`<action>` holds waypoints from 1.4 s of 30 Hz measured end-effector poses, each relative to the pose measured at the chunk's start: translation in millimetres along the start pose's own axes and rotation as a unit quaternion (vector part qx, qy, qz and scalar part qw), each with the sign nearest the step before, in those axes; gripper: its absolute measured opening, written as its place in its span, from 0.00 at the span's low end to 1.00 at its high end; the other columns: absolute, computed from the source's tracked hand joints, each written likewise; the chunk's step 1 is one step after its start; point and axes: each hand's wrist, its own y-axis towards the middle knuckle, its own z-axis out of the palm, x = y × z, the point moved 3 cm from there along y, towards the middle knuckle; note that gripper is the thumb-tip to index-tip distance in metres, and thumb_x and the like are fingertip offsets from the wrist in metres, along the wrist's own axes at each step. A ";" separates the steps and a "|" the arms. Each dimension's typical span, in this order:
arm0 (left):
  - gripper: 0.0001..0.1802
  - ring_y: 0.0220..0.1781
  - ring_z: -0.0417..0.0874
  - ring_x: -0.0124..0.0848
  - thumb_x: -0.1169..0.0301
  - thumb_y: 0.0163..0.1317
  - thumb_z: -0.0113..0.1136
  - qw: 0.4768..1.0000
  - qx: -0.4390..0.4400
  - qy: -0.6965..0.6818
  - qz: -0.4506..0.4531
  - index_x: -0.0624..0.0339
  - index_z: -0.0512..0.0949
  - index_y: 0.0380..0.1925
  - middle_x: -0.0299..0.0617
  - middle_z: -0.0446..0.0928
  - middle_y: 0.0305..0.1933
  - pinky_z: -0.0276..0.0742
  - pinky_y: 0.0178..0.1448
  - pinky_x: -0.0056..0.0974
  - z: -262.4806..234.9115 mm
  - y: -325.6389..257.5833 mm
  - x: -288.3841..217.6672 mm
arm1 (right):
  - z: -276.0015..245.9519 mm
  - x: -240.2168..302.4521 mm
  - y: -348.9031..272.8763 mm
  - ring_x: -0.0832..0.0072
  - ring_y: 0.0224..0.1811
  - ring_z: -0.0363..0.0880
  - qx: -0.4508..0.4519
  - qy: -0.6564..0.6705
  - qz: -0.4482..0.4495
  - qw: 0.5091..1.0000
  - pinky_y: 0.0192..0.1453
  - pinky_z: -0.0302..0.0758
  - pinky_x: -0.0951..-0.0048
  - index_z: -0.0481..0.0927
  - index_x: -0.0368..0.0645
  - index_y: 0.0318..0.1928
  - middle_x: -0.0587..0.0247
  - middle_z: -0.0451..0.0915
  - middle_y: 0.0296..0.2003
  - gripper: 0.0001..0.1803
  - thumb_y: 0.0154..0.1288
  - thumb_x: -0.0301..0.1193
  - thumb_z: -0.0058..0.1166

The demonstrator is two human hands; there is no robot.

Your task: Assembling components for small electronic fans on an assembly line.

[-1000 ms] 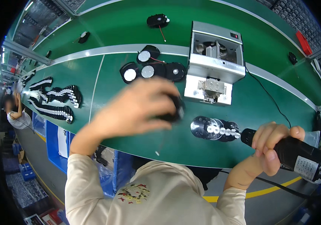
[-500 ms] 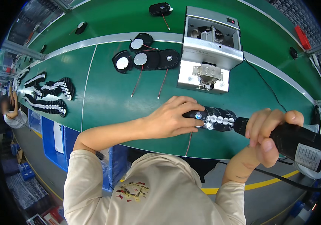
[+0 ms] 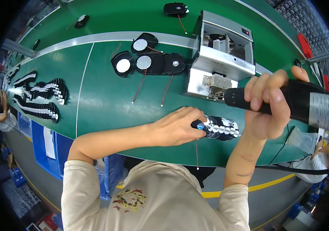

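Near the frame's centre, the left hand closes its fingers on the end of a row of round black parts with shiny metal centres lying on the green conveyor belt. Just right of the row and above it, the right hand grips a black cylindrical power screwdriver, held level. A grey metal box-shaped machine stands just behind them.

Your black screwdriver at right looks matt plastic with a glossy paper label. The box-shaped machine at upper centre is brushed bare metal. The green desk surface looks smooth, slightly sheened.
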 end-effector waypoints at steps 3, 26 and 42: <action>0.09 0.55 0.74 0.48 0.70 0.51 0.67 1.000 -0.014 0.002 -0.002 0.52 0.82 0.35 0.46 0.70 0.48 0.73 0.57 0.48 -1.3 -5.5 1.4 | 6.6 -10.8 3.3 0.80 0.15 0.60 -0.013 -0.023 0.024 0.999 0.23 0.65 0.72 0.65 0.42 0.57 0.68 0.64 0.22 0.25 0.56 0.24 0.46; 0.11 0.57 0.72 0.49 0.69 0.49 0.64 1.000 -0.031 0.000 0.000 0.51 0.83 0.36 0.46 0.71 0.50 0.70 0.61 0.50 -0.5 -9.7 5.5 | 11.2 -9.3 -56.8 0.79 0.12 0.62 0.015 -0.016 0.103 0.994 0.20 0.65 0.72 0.63 0.42 0.50 0.66 0.65 0.20 0.20 0.55 0.21 0.49; 0.12 0.56 0.73 0.49 0.70 0.50 0.63 0.999 -0.019 0.015 0.023 0.52 0.82 0.37 0.47 0.71 0.51 0.71 0.61 0.49 -1.3 -6.4 7.0 | 15.8 14.2 -13.6 0.75 0.15 0.67 0.036 0.037 0.026 0.998 0.22 0.71 0.71 0.65 0.45 0.49 0.66 0.68 0.19 0.19 0.58 0.17 0.50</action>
